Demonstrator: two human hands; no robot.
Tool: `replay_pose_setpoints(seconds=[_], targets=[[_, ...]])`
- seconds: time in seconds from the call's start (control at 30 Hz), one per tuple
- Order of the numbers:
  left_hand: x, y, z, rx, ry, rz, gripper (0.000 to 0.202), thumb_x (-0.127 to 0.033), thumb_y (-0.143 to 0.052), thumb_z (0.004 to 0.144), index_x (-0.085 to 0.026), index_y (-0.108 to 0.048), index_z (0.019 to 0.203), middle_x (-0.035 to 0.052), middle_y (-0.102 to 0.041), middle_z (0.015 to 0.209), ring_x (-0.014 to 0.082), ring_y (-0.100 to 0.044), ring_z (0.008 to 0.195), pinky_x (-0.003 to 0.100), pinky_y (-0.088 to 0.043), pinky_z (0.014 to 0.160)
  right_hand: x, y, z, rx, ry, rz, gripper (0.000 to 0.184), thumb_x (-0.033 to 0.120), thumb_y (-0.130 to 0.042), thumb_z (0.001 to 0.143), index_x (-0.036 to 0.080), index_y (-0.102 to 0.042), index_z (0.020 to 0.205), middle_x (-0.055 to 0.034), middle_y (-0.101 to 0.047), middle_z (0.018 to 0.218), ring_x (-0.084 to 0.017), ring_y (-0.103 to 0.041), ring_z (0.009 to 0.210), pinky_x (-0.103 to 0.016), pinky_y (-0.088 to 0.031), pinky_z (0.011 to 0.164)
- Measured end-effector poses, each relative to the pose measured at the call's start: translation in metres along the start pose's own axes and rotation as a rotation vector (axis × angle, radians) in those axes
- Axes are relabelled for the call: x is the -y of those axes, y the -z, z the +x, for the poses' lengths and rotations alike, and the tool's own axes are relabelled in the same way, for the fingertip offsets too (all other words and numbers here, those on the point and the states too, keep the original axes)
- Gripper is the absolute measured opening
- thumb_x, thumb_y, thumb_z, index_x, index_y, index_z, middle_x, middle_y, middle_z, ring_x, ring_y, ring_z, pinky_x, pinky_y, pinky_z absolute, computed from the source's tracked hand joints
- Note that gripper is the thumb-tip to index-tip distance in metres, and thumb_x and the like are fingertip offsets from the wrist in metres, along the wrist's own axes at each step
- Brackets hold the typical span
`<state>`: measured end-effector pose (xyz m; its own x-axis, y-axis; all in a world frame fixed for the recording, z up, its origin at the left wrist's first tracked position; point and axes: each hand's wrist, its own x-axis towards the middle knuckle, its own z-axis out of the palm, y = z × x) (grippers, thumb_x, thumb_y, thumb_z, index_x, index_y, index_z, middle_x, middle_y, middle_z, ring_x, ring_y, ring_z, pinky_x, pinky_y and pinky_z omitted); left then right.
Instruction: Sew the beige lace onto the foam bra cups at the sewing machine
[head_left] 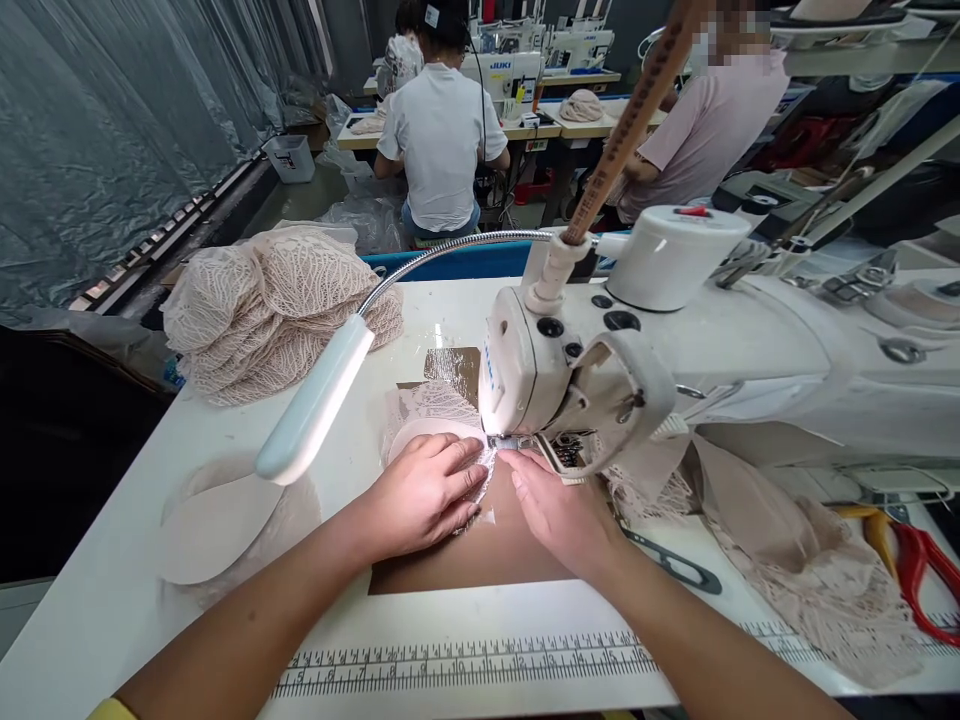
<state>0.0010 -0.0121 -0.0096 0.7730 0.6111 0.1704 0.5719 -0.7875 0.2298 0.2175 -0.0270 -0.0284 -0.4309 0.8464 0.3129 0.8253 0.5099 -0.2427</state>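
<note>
My left hand (424, 495) lies flat, fingers stretched, pressing a pale lace piece with a round cup (431, 425) onto the sewing table (127, 500). My right hand (551, 505) rests beside it with fingers extended, fingertips on the lace right at the presser foot (508, 441) of the white sewing machine (637, 350). Both hands hold the fabric down under the needle area.
A heap of beige lace (270, 305) sits at the back left, a cup piece (214, 525) at front left. A gooseneck lamp (319, 400) hangs over the table. Thread snips (675, 565), beige fabric (795, 560) and red scissors (926, 575) lie right. Other people sit at machines behind.
</note>
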Motion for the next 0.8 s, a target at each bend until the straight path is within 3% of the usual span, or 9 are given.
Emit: replay_pose_setpoints(seconds=[0.1, 0.33, 0.8], targets=[[-0.003, 0.003, -0.003, 0.029, -0.021, -0.044, 0.036, -0.032, -0.047, 0.093, -0.016, -0.057, 0.123, 0.0118, -0.053, 0.134, 0.0275, -0.049, 0.114, 0.043, -0.042, 0.094, 0.001, 0.000, -0.002, 0.009, 0.009, -0.018, 0.033, 0.012, -0.042, 0.088, 0.015, -0.066, 0.110, -0.0105, -0.069, 0.095, -0.023, -0.063, 0.089, -0.033, -0.050, 0.079], [-0.002, 0.001, -0.002, 0.006, -0.047, -0.049, 0.031, -0.020, -0.041, 0.096, -0.015, -0.059, 0.121, 0.0104, -0.060, 0.126, 0.0244, -0.052, 0.110, 0.040, -0.044, 0.091, 0.008, 0.001, -0.007, 0.120, 0.060, -0.122, 0.044, 0.005, -0.046, 0.082, 0.021, -0.065, 0.118, -0.0084, -0.067, 0.086, -0.016, -0.059, 0.065, -0.025, -0.042, 0.055], [-0.006, -0.002, -0.002, -0.035, -0.018, -0.022, 0.032, -0.025, -0.044, 0.095, -0.014, -0.057, 0.123, 0.0106, -0.059, 0.129, 0.0259, -0.052, 0.111, 0.043, -0.045, 0.091, 0.007, -0.003, -0.006, 0.050, 0.020, -0.153, 0.042, 0.009, -0.046, 0.084, 0.019, -0.064, 0.120, -0.0107, -0.069, 0.103, -0.019, -0.061, 0.071, -0.028, -0.046, 0.058]])
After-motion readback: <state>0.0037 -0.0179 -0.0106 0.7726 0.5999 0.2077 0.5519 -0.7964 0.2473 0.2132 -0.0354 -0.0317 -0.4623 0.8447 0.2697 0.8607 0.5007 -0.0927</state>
